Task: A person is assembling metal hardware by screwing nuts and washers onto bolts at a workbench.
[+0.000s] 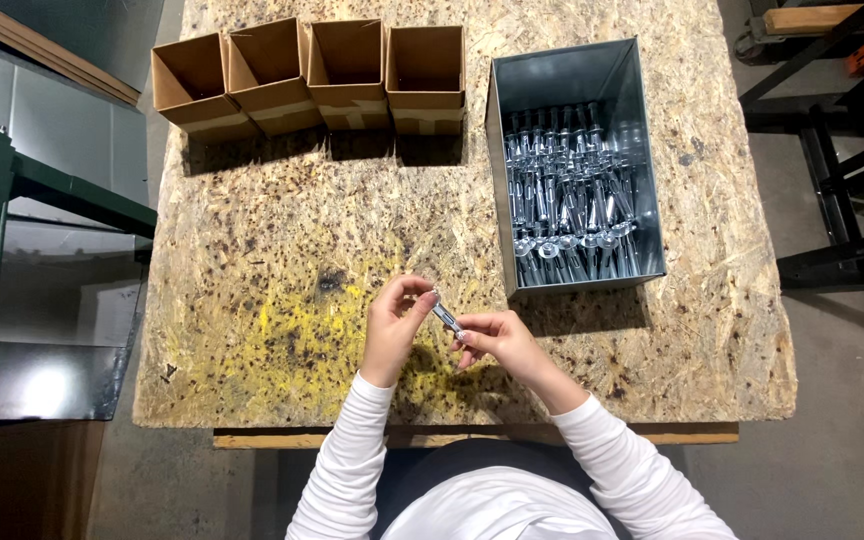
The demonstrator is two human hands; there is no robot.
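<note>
A short silver metal bolt (446, 316) is pinched between both of my hands above the chipboard tabletop (282, 250). My left hand (395, 325) grips its upper end with thumb and fingers. The lower end is held by the fingertips of my right hand (497, 338). Just beyond my right hand stands a grey metal bin (649, 150) filled with several similar shiny bolts (574, 200). Both arms wear white sleeves.
Several open, empty brown cardboard boxes (312, 75) stand in a row along the far edge, left of the bin. A green metal frame (12, 180) is at the left of the table. Dark metal racking (832, 140) stands at the right.
</note>
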